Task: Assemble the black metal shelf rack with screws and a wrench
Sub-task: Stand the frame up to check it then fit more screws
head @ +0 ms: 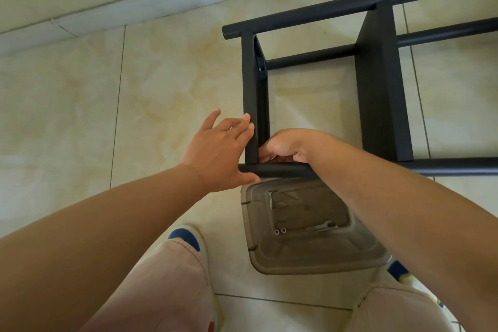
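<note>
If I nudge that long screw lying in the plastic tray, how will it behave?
The long screw looks thin and round, so it would probably roll or slide on the smooth tray. Likely stiff and light. The tray's raised rim should keep it in.

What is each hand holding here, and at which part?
Left hand steadies the rack's end panel near its lower corner, fingers straight. Right hand curls at that joint; what it pinches is hidden.

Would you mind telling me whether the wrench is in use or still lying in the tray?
Lying in the tray: the wrench rests on its floor beside two washers, untouched by either hand.
</note>
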